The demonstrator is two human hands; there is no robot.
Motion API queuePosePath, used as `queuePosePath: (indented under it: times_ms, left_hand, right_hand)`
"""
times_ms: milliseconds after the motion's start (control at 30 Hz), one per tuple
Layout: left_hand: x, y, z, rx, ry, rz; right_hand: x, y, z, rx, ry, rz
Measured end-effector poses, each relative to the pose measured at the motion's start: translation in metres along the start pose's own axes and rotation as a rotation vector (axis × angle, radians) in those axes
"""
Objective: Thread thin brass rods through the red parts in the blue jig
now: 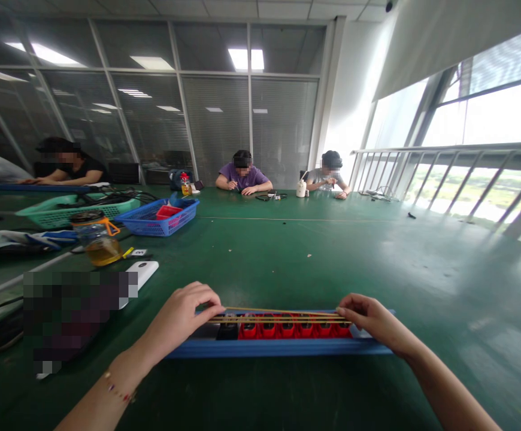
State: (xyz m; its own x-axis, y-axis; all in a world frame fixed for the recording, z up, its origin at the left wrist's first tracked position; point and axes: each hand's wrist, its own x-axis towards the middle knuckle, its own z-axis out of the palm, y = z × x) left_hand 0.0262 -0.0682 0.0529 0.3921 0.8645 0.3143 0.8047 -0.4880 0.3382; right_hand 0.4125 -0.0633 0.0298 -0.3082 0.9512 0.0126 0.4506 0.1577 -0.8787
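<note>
A long blue tray (282,348) lies across the green table in front of me. Several red holders (287,329) with dark parts stand in a row inside it, beside a black one (228,329) at the left. Thin yellowish strands (282,311) stretch above the row. My left hand (197,305) pinches the left end of the top strand between thumb and fingers. At the tray's right end, my right hand (362,311) pinches the other end. Other strands run just below, over the holders.
To the left are a white device (141,278), a jar of amber liquid (101,242), a blue basket (161,224) and a green basket (49,216). Several people sit along the far and left table edges. A white bottle (301,189) stands at the far edge.
</note>
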Motion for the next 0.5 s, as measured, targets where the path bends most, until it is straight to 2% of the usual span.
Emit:
queuePosePath:
  times_ms: [133,233,300,367,433,500]
  left_hand:
    - [0.001,0.006,-0.005,0.223,0.127,0.234]
    - [0.002,0.002,-0.01,0.303,0.266,0.303]
    - [0.003,-0.005,-0.013,0.316,0.336,0.285]
    - [0.006,-0.015,-0.015,0.302,0.367,0.234]
    - [0.012,-0.025,-0.015,0.255,0.359,0.157]
    - [0.021,-0.033,-0.011,0.189,0.305,0.089]
  right_hand:
    - [0.0,0.0,-0.002,-0.078,0.006,-0.024]
    - [0.002,0.004,-0.008,-0.201,0.138,-0.066]
    - [0.002,0.001,-0.011,-0.239,0.317,-0.107]
    - [-0.002,-0.013,-0.012,-0.199,0.461,-0.173]
    - [-0.011,-0.039,-0.008,-0.102,0.484,-0.281]
    - [-0.025,-0.07,0.0,-0.021,0.42,-0.448]
